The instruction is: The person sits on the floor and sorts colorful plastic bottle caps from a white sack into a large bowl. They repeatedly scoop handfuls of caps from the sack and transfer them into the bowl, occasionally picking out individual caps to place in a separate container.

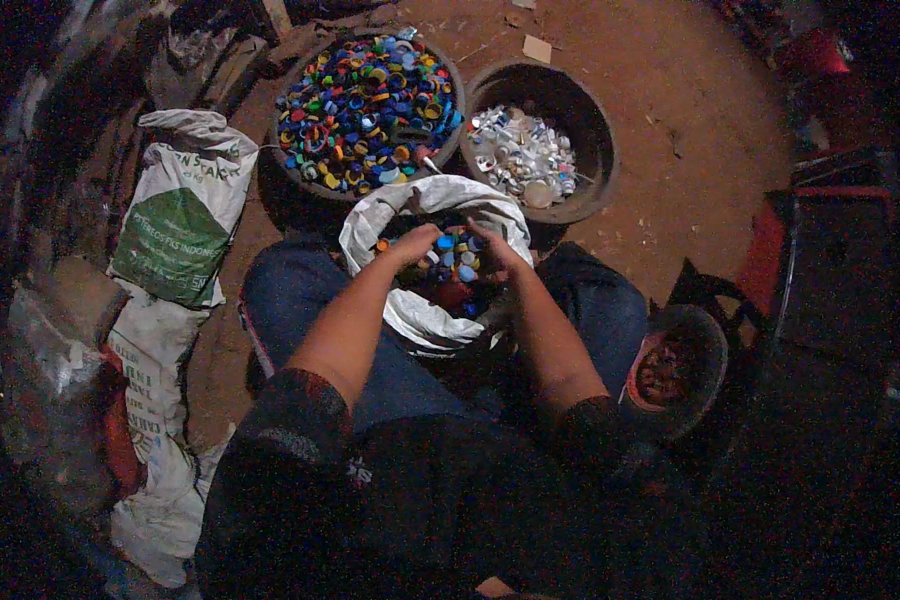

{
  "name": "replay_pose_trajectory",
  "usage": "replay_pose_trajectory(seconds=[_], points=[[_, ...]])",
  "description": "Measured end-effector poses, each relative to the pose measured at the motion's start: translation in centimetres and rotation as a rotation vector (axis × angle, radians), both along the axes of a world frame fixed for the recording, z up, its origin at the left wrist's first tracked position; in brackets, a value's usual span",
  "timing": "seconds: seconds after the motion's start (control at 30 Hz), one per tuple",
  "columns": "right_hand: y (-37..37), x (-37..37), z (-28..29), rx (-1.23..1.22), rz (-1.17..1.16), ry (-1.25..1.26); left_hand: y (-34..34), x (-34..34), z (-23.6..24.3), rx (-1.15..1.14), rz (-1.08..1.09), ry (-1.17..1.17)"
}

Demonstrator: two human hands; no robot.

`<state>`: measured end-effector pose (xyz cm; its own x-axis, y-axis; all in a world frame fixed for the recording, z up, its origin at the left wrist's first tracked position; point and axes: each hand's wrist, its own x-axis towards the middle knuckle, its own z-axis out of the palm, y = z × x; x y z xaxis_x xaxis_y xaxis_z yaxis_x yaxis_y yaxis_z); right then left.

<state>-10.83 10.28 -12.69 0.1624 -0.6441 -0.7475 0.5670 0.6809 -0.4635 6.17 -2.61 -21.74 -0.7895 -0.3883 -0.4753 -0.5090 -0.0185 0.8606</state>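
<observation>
Between my knees stands a white woven sack [425, 325] with its rim rolled down, holding mixed coloured bottle caps [457, 258]. Both of my hands reach into its mouth. My left hand [417, 244] curves in from the left side of the caps, and my right hand [493, 247] from the right. They are cupped around a small heap of blue, white and yellow caps between them. The fingertips are partly hidden among the caps and in shadow.
Ahead stands a wide tub [460, 85] heaped with coloured caps. Beside it, a second tub [610, 150] holds white and clear caps. A printed sack [175, 235] lies at left. To the right are a smaller bucket [712, 365] with reddish-brown contents and dark furniture [835, 270].
</observation>
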Motion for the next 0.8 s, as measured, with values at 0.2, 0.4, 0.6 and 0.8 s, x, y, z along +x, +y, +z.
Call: replay_pose_trajectory(seconds=[0.2,0.4,0.6,0.8], points=[[0.7,-0.7,-1.6,0.08,-0.135,0.098,-0.8,-0.8,2.1,-0.059,0.046,-0.064],[1.4,-1.5,1.7,0.035,-0.271,0.065,-0.8,-0.1,12.1,0.764,0.298,-0.105],[1.1,1.9,12.0,0.001,-0.395,-0.015,-1.7,0.0,10.3,0.919,0.427,0.23],[1.4,1.8,12.6,0.009,-0.462,-0.044,-3.9,-0.8,12.6,0.677,0.688,0.298]])
